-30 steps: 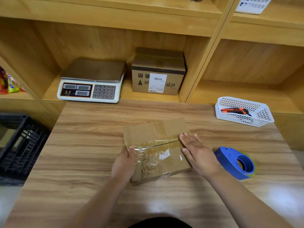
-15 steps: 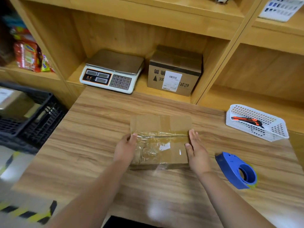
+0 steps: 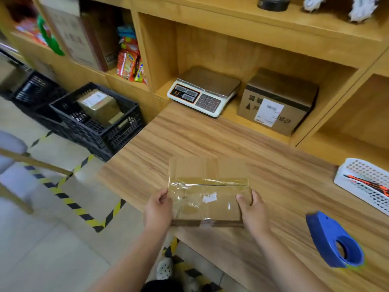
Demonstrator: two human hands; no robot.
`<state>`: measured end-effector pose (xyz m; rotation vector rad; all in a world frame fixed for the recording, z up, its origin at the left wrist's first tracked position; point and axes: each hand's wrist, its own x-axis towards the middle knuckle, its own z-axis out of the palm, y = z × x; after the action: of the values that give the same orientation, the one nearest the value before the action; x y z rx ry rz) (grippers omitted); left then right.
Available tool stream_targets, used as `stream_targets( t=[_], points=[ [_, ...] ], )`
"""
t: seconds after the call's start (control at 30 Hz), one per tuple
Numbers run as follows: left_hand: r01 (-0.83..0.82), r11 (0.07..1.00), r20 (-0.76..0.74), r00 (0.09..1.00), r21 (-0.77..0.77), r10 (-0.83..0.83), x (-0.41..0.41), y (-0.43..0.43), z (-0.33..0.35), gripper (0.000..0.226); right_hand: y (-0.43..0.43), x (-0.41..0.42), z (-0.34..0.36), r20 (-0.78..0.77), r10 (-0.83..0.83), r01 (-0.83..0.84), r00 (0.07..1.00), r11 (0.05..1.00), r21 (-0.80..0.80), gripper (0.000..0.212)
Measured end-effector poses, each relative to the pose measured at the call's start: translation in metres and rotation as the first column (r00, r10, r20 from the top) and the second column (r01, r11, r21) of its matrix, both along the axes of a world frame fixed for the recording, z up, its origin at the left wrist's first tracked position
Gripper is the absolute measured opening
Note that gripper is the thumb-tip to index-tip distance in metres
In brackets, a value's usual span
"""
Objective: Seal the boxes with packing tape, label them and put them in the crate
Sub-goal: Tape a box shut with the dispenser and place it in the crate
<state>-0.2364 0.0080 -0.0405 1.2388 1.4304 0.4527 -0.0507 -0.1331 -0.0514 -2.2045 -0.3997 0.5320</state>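
Note:
A flat brown cardboard box [image 3: 207,186], its top seam covered with clear packing tape, sits near the table's front left corner. My left hand [image 3: 158,209] grips its left edge with the thumb on top. My right hand [image 3: 252,209] grips its right edge, thumb on the taped top. The blue tape dispenser [image 3: 334,241] lies on the table to the right of the box. A black plastic crate [image 3: 101,127] stands on the floor to the left of the table, with a labelled cardboard box [image 3: 99,104] inside it.
A weighing scale [image 3: 204,91] and a labelled carton [image 3: 275,102] sit in the shelf behind the table. At the right edge is a white mesh basket [image 3: 362,182] holding an orange utility knife. Yellow-black tape marks the floor [image 3: 84,209]. More black crates are stacked further left.
The view has swung left, bringing the crate into sight. Both hands went from lying along the box's sides to gripping its near corners; the box has shifted towards the table's left corner.

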Motion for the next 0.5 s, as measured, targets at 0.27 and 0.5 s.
stream_targets(
  t=[0.27,0.5],
  points=[
    [-0.355,0.934,0.102,0.931,0.043,0.35,-0.108,0.039,0.015,0.026,0.083,-0.088,0.013,-0.114,0.273,-0.272,0.955,0.962,0.024,0.061],
    [-0.525,0.851,0.161,0.843,0.032,0.514,-0.221,0.112,0.007,0.018,0.201,-0.184,0.023,-0.103,0.448,-0.442,0.888,0.894,0.073,0.058]
  ],
)
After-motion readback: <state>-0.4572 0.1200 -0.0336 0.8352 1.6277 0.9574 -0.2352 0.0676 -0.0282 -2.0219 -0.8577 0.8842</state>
